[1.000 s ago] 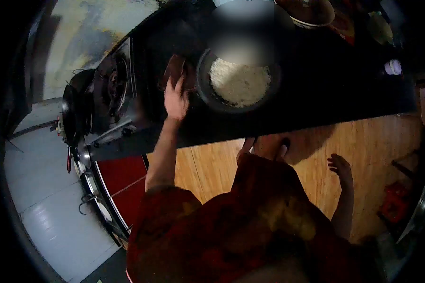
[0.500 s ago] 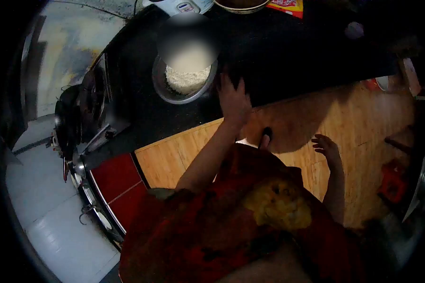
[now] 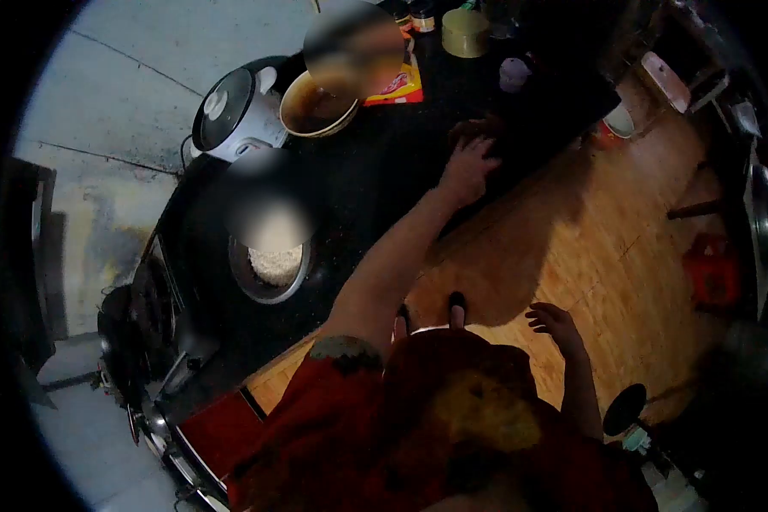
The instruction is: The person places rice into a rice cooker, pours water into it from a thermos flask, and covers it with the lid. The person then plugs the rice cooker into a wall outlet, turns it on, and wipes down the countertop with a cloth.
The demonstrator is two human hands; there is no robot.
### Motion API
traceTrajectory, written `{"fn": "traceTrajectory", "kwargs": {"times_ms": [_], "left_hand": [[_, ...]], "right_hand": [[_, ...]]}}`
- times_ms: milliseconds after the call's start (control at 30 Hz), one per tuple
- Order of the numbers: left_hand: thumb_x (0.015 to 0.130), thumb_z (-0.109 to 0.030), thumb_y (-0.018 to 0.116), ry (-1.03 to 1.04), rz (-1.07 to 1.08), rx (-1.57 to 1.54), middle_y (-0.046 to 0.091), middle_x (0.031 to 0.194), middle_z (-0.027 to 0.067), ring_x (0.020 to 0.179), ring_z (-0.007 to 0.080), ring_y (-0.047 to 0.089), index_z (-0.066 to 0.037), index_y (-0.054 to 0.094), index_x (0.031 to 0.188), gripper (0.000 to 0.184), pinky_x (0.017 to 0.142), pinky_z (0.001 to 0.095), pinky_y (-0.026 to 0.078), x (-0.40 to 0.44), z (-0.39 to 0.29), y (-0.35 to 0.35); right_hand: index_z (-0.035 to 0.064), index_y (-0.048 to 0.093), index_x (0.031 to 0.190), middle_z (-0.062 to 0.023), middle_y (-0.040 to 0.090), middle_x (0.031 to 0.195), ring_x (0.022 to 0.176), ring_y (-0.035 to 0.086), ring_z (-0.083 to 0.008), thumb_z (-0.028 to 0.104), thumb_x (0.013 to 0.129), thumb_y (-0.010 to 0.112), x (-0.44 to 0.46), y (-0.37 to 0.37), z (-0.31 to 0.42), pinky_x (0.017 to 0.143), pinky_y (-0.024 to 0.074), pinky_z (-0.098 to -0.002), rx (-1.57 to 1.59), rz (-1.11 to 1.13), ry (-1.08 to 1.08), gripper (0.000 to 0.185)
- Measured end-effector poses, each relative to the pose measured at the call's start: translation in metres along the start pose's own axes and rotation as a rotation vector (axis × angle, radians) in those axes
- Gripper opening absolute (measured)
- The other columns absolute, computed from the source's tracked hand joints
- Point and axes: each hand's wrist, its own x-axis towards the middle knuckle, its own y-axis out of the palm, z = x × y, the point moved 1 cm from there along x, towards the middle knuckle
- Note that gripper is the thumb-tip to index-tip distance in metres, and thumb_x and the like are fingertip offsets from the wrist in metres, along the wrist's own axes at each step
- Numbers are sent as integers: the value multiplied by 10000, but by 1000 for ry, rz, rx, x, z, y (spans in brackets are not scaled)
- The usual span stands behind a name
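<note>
On the black bench [image 3: 358, 183], set against a pale wall [image 3: 115, 102] above a tan wood-patterned floor [image 3: 623, 282], an indistinct dark brown shape [image 3: 474, 130] shows at the left hand's [image 3: 469, 171] fingertips; grasp cannot be told. Right hand [image 3: 552, 322] released, over the floor. Elsewhere on the bench: round metal bowl [image 3: 269, 298] containing white powder [image 3: 275, 269], white dark-lidded cooker [image 3: 260, 132], cream-rimmed brown bowl [image 3: 333, 126], red-and-yellow packet [image 3: 401, 88] beside it.

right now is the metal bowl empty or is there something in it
Not empty: a white, grainy heap lies in the metal bowl. How full, I cannot tell: a blur hides part.
</note>
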Motion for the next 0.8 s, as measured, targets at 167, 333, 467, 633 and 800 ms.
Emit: {"fn": "traceTrajectory", "kwargs": {"times_ms": [167,333,467,633,800], "left_hand": [[646,12,564,189,125,-180,414,1287,160,1246,317,339,-80,620,1028,397,1053,482,221,-6,-47,11],[691,-69,606,-227,-30,-94,411,1300,144,1231,284,362,-104,618,1023,335,1023,443,284,-83,-60,-12],[704,-40,573,-802,-364,-438,397,1307,169,1223,309,372,-86,547,1136,435,1003,397,325,-114,-57,-26],[744,-48,544,-773,-561,-851,427,1288,156,1187,258,421,-71,499,1198,457,946,314,380,-120,-31,-80],[826,-228,590,-1134,-417,-931,503,1191,164,1105,259,503,-16,449,1198,450,894,343,426,-227,-77,-127]], "right_hand": [[-14,540,1125,-131,627,993,855,615,-216,179,896,509,4,-11,21,753,496,-330,30,-45,-104,301],[6,535,1158,-97,614,999,844,591,-179,234,873,543,49,-31,51,732,487,-296,-110,-106,-338,365],[45,415,1283,-156,402,1324,1177,423,-262,224,794,613,73,50,137,979,339,-385,-445,7,-1064,557],[177,340,1342,-198,89,1448,1320,165,-379,271,750,664,124,174,183,1056,194,-492,-1033,64,-1192,682],[180,419,1278,-202,96,1445,1326,149,-368,269,761,651,182,240,205,1065,166,-484,-1168,-48,-1197,573]]}}
